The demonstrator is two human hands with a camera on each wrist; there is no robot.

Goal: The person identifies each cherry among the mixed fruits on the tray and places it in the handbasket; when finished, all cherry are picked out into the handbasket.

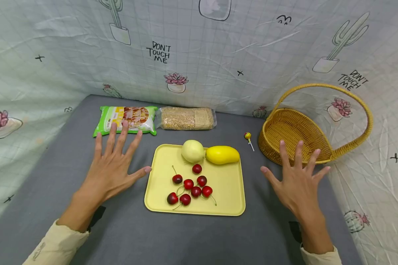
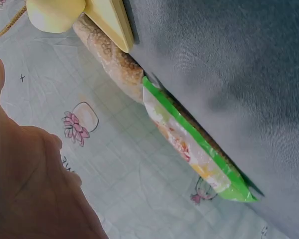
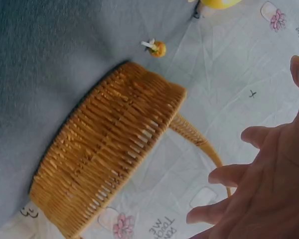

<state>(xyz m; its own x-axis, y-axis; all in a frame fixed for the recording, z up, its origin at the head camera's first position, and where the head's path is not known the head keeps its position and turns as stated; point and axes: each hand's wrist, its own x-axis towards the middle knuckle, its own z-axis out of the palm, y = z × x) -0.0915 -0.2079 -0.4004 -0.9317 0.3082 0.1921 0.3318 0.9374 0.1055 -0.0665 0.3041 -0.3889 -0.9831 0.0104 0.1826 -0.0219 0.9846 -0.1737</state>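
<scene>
- Presently left grip [image 1: 114, 169] spread, bare, near green bag [image 1: 134, 115]; right grip [image 1: 298, 182] likewise, near basket [image 1: 293, 127].
- Basket, right side of counter [image 1: 185, 239]: likely light, stiff; best held by handle [image 1: 321, 85].
- Green bag, back left: probably soft, slippery; cradle mid-body.

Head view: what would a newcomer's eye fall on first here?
Probably the red cherries scattered on the pale yellow tray at the centre, with a bright yellow oblong fruit at its far right corner. Next might come the tall-handled golden wicker basket at the far right of the grey table. The left hand and right hand, spread open, frame the tray on either side.
</scene>
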